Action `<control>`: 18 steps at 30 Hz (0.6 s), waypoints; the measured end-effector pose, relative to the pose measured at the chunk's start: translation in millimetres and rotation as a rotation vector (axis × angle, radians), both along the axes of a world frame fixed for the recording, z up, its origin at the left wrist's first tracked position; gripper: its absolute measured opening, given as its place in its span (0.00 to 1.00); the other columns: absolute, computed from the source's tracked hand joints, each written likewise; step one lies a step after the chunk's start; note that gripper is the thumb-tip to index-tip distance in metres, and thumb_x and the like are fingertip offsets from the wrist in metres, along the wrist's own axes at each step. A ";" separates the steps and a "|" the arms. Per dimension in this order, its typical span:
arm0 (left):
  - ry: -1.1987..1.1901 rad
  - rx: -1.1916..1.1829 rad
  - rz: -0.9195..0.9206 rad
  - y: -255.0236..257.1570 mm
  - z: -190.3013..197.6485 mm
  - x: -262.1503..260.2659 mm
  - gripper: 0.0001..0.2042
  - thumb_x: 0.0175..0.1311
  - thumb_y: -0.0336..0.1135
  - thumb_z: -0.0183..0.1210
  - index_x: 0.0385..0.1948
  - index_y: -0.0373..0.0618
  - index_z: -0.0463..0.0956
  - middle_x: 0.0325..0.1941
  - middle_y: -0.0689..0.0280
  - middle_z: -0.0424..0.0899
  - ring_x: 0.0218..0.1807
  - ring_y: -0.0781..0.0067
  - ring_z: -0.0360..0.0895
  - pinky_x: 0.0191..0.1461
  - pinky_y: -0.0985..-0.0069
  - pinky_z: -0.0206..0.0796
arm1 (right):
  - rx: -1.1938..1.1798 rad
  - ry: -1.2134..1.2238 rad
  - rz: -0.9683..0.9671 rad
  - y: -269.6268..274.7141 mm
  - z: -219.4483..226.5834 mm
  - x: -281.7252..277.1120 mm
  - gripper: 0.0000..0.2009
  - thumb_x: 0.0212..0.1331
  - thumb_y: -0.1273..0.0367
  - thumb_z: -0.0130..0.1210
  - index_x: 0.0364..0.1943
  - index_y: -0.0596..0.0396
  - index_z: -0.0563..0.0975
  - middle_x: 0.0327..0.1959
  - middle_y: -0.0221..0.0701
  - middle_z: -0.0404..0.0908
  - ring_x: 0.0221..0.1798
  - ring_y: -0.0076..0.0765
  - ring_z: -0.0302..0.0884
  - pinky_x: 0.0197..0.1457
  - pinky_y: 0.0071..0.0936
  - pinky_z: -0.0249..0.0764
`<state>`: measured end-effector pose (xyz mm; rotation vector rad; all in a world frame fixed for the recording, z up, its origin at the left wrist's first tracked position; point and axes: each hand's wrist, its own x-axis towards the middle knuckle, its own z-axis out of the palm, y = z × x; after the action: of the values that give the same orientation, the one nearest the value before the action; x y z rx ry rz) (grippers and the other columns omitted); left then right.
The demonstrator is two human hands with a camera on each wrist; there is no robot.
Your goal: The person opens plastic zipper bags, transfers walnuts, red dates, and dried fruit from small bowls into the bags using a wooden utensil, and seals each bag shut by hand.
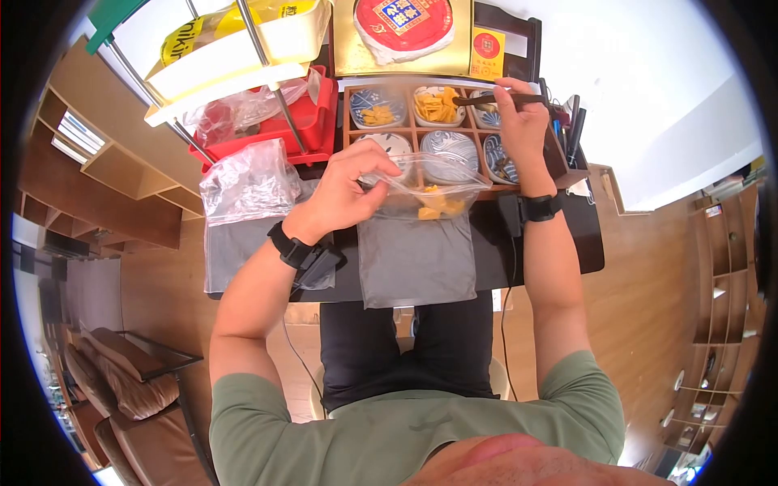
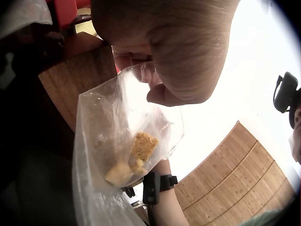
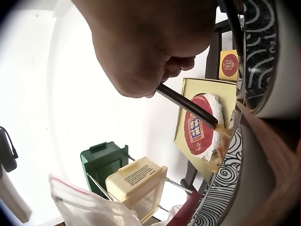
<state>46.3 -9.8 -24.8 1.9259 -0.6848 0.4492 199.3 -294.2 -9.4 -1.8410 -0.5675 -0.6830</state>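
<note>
My left hand point(image 1: 350, 185) pinches the rim of a clear zip bag point(image 1: 417, 263) hanging at the table's front edge. Yellow-orange snack pieces point(image 1: 438, 202) lie inside it; in the left wrist view one square piece point(image 2: 144, 146) looks speckled. My right hand point(image 1: 524, 121) grips a dark, slim stick-like utensil point(image 3: 188, 106). Its tip reaches into a patterned bowl point(image 3: 225, 188), right at the snack chips point(image 1: 436, 104) there. That bowl stands in the back middle compartment of a wooden divided box point(image 1: 409, 139). Another bowl to its left point(image 1: 378, 108) also holds chips.
Left of the box stand a red basket point(image 1: 324, 121) and a cream bin point(image 1: 235, 65) on a metal-rod rack. Empty-looking clear bags point(image 1: 250, 182) lie in front. Behind the box is a gold box point(image 1: 344, 49) with a red round label; pens point(image 1: 577, 134) stand at the right.
</note>
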 end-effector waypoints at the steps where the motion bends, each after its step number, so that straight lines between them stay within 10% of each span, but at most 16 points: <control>1: 0.004 -0.001 0.001 -0.2 0.2 -0.2 0.13 0.52 0.16 0.62 0.38 0.42 0.83 0.39 0.63 0.81 0.44 0.65 0.79 0.49 0.73 0.71 | 0.039 0.000 -0.020 -1.5 -1.6 2.6 0.09 0.70 0.71 0.63 0.49 0.58 0.84 0.32 0.22 0.82 0.33 0.15 0.73 0.38 0.16 0.69; 18: 0.005 0.011 0.013 1.0 -0.4 0.8 0.12 0.53 0.16 0.59 0.38 0.41 0.83 0.39 0.61 0.82 0.43 0.63 0.80 0.48 0.72 0.72 | 0.870 0.540 0.744 -9.7 15.3 -22.3 0.08 0.72 0.72 0.61 0.50 0.59 0.81 0.31 0.24 0.79 0.30 0.20 0.71 0.37 0.23 0.70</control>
<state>47.1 -8.8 -25.2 1.9416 -0.6732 0.4488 177.0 -303.9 5.9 -0.8238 -0.4372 0.1017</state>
